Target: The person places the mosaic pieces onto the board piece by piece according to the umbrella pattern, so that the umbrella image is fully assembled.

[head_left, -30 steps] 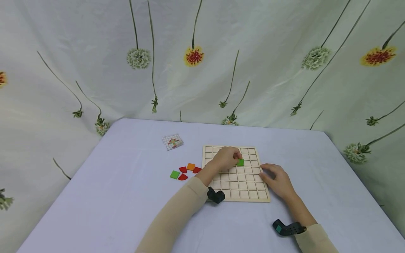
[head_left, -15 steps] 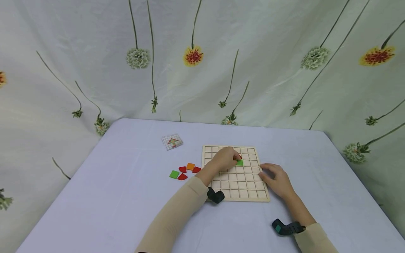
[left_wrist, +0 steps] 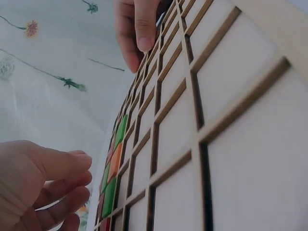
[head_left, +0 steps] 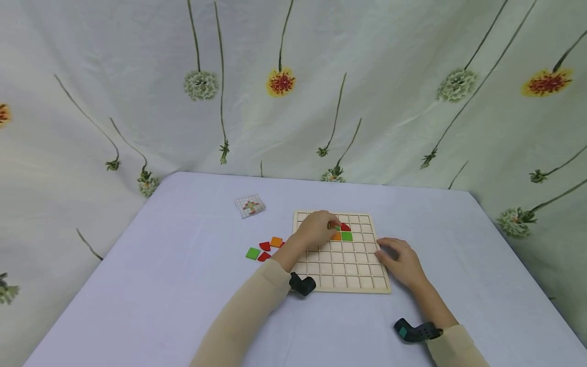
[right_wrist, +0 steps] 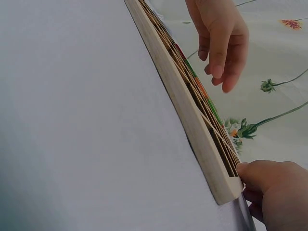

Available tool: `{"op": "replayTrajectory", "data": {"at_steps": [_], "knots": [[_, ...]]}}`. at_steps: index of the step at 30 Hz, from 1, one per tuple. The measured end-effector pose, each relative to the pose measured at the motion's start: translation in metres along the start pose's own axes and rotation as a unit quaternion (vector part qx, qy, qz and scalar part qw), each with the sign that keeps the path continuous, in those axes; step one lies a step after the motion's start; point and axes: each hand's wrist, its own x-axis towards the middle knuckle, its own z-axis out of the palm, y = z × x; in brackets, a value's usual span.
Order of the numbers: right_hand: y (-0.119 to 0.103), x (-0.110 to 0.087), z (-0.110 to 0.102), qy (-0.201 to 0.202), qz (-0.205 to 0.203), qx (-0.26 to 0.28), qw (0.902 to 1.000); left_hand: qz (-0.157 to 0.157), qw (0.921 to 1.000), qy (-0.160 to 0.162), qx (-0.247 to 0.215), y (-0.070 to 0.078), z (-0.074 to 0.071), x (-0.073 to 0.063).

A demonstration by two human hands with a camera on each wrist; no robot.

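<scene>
Left hand (head_left: pixel 315 229) hovers unloaded above the gridded board (head_left: pixel 350 268)

Its fingers are loosely bent, grasping nothing. The right hand (head_left: pixel 403 261) rests relaxed, thumb and forefinger touching the board's right edge. Just beside the left fingertips, toward the board's far edge, a red piece (head_left: pixel 346 227) and a green square (head_left: pixel 347 236) lie in the grid; an orange square (head_left: pixel 337 236) next to them is partly covered. Off the board's left edge, loose pieces (head_left: pixel 252 253) lie on the table (head_left: pixel 160 285), one partly hidden by the left forearm. A patterned card (head_left: pixel 250 206) lies nearer the table's far edge.
</scene>
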Motion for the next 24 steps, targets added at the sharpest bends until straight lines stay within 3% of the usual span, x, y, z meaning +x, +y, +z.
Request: {"op": "replayTrajectory", "data": {"at_steps": [9,24], "knots": [[-0.002,0.0,0.0,-0.002,0.003,-0.002,1.0,0.004,0.9998,0.011,-0.018,-0.027,-0.018,-0.024],[-0.001,-0.001,0.001,0.002,-0.002,-0.006,1.0,-0.037,0.9984,0.039,-0.017,-0.063,-0.038,-0.052]]}}
